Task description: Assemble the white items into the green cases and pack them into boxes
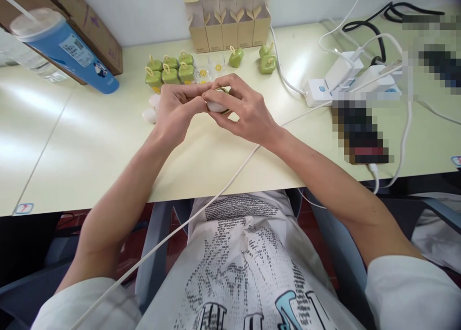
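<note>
White rounded item (216,105) sits above the table (90,142), pinched between both hands. Left hand (176,111): fingers curled closed, fingertips pressing the item's left side. Right hand (245,111): fingers half-curled, wrapped over its top and right side. Item appears smooth and pale, with a green edge beneath; most of it is hidden. Green cubes (169,70) stand just behind.

Item: sm. white rounded piece (216,105) w/ olive-green edge. Mostly hidden by fingers. Held above surface (108,147), mid-front.
</note>
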`<state>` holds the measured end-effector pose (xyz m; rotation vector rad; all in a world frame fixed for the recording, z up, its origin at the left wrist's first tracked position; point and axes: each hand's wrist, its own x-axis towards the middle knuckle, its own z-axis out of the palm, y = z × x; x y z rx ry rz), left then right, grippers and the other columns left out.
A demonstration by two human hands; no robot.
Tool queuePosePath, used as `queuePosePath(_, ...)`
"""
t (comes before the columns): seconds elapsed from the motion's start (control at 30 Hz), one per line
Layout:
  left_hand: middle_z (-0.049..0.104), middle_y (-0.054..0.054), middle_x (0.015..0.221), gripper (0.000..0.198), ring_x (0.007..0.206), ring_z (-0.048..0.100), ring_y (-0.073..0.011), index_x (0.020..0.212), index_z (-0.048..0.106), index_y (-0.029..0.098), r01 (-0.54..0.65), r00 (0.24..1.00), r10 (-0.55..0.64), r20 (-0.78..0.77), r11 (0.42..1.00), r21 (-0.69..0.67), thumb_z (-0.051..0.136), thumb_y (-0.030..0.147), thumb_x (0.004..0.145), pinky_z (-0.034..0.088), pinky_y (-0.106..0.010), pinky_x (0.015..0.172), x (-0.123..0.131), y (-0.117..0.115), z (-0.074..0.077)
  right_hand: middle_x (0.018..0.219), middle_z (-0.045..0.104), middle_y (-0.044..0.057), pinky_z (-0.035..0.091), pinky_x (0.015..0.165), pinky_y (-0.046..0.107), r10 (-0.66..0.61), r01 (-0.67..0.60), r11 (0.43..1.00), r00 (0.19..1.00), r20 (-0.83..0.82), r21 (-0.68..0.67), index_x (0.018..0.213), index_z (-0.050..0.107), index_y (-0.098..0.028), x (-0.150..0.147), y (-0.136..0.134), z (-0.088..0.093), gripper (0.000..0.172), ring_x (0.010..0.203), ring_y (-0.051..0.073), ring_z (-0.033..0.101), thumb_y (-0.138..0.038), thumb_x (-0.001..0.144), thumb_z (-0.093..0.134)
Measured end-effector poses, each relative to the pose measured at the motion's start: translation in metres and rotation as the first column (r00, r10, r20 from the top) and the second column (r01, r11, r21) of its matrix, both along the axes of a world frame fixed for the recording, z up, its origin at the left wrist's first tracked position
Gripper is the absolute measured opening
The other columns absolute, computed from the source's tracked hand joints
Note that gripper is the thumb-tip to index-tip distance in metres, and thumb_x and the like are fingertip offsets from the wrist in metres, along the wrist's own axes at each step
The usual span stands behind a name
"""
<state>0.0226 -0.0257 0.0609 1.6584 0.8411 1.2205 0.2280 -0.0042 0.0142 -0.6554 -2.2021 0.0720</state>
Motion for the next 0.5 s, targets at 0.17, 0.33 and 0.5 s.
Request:
queuePosePath(0.17, 0.085, -0.001, 0.097, 0.014, 0.125, 0.080, -0.0372, 0.096, 0.090, 0.028, -0.041, 0.999, 0.040, -0.027, 0.998, -0.053, 0.089, 0.033, 0.083, 0.069, -0.056, 0.111, -0.004, 0.004, -0.002, 0.157, 0.059, 0.011, 0.067, 0.113, 0.049, 0.069, -0.072, 0.993, 0.997, -0.032, -0.091, 0.152, 0.068, -0.028, 0.003, 0.003, 0.001, 0.043, 0.140, 0.031, 0.070, -0.051, 0.122, 0.048)
queuePosePath(0.33, 0.087, -0.006, 0.123, 0.040, 0.127, 0.080, -0.0399, 0.116, 0.090, 0.025, 0.055, 0.998, -0.054, 0.042, 0.998, -0.042, 0.100, 0.046, 0.083, 0.070, -0.059, 0.107, -0.012, 0.011, -0.004, 0.156, 0.059, 0.010, 0.069, 0.110, 0.043, 0.073, -0.093, 0.979, 0.991, -0.113, -0.180, 0.158, 0.067, -0.031, 0.010, 0.007, 0.005, 0.055, 0.139, 0.028, 0.069, -0.065, 0.120, 0.048)
queuePosePath(0.5, 0.085, -0.010, 0.132, 0.064, 0.131, 0.080, -0.0358, 0.131, 0.084, 0.022, 0.012, 1.000, -0.011, 0.025, 0.999, -0.040, 0.103, 0.058, 0.082, 0.070, -0.054, 0.111, -0.012, 0.021, -0.024, 0.142, 0.069, 0.009, 0.071, 0.102, 0.036, 0.075, -0.162, 0.925, 0.965, -0.253, -0.343, 0.160, 0.067, -0.031, 0.007, 0.012, -0.003, 0.067, 0.114, 0.019, 0.076, -0.077, 0.115, 0.047)
